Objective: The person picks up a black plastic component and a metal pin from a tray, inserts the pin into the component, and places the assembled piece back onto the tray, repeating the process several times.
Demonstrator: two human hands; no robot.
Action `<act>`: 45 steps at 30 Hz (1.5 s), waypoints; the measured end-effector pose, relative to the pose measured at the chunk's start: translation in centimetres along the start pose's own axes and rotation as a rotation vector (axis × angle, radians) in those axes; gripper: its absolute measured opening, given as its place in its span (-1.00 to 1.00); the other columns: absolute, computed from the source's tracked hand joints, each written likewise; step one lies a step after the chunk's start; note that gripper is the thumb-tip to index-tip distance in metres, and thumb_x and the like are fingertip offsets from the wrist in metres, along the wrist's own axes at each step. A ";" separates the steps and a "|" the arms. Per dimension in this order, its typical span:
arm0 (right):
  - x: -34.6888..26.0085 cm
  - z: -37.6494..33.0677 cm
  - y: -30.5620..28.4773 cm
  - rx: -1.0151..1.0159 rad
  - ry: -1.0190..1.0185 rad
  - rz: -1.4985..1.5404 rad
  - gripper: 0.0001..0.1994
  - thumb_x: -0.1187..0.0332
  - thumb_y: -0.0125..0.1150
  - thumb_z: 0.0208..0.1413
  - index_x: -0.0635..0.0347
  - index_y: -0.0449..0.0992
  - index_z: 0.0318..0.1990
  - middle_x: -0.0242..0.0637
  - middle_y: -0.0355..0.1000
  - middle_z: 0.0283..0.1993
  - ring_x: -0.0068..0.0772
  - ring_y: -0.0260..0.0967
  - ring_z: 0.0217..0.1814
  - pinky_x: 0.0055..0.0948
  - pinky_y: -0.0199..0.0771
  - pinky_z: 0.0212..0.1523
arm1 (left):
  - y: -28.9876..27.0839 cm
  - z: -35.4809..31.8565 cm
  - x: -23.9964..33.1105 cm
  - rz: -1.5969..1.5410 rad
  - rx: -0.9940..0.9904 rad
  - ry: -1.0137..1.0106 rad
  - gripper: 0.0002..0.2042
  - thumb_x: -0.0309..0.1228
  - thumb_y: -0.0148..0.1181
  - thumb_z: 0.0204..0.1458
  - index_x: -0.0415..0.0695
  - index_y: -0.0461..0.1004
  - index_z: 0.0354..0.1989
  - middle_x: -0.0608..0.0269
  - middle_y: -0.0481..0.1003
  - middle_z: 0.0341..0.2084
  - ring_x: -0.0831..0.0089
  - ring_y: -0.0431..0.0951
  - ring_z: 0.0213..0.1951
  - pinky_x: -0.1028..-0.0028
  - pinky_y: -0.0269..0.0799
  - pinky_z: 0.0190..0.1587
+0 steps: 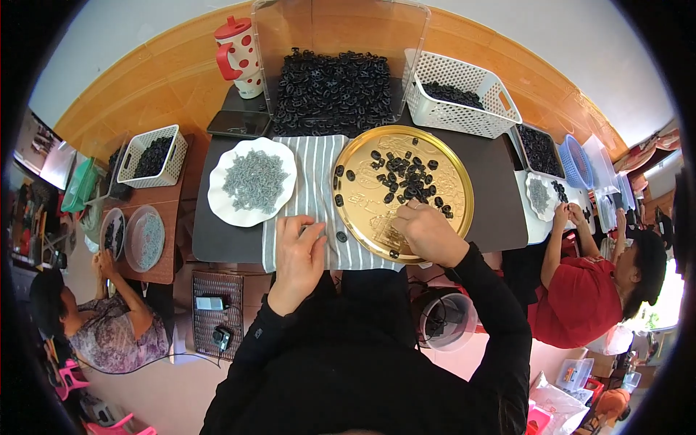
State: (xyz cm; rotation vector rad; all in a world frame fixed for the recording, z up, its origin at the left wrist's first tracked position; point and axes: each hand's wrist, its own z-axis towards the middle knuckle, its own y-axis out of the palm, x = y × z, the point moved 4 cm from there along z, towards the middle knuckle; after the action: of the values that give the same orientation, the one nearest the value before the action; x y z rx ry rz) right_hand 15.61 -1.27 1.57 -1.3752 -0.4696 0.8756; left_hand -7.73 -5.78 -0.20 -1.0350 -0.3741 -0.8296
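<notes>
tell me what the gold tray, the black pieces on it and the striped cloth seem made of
Gold tray: probably metal, polished; bright glints on its embossed face, though coated plastic is possible.
Black pieces: likely molded plastic, slightly glossy, with small highlights.
Striped cloth: apparently fabric, matte, showing no glare.

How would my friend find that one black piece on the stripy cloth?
On the dark table, find the striped cloth. Look between the person's left hand and the round gold tray. The oval black piece there lies alone on cloth; its nearest neighbours are on the tray.
</notes>
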 end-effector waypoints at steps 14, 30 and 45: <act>0.9 -1.5 0.1 0.083 0.174 0.044 -0.89 0.50 0.18 -0.19 0.31 0.44 -0.44 -0.10 0.39 -0.45 -0.06 0.42 -0.39 -0.24 0.43 -0.37 | 3.5 2.2 4.2 -0.159 -0.143 0.173 -0.85 -0.59 0.21 -0.15 -0.22 0.56 -0.35 0.19 0.43 -0.40 0.17 0.35 -0.22 0.28 0.28 -0.17; -0.6 -7.4 0.5 0.555 0.606 0.926 -0.86 0.63 0.15 0.02 0.36 0.53 -0.23 -0.28 0.44 -0.42 -0.56 0.36 -0.40 -0.59 0.33 -0.36 | 10.3 4.0 8.3 0.382 -0.590 0.676 -0.91 -0.49 0.13 -0.24 -0.23 0.50 -0.55 0.18 0.38 -0.49 0.26 0.42 -0.28 0.36 0.31 -0.22; -3.1 -5.0 2.1 0.849 0.652 1.321 -0.86 0.63 0.12 0.13 0.34 0.53 -0.17 -0.42 0.44 -0.35 -0.69 0.35 -0.36 -0.67 0.36 -0.31 | 8.9 3.0 2.3 -0.965 -0.527 -0.426 -0.98 -0.66 0.10 0.05 -0.33 0.46 -0.37 0.22 0.53 -0.39 0.55 0.55 -0.36 0.57 0.47 -0.32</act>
State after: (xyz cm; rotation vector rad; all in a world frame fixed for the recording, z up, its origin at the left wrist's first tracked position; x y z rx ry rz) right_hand 16.88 -6.91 -0.74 -0.9335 1.3398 1.3173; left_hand 0.78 -1.95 -2.65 -1.5479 -1.1091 -1.6247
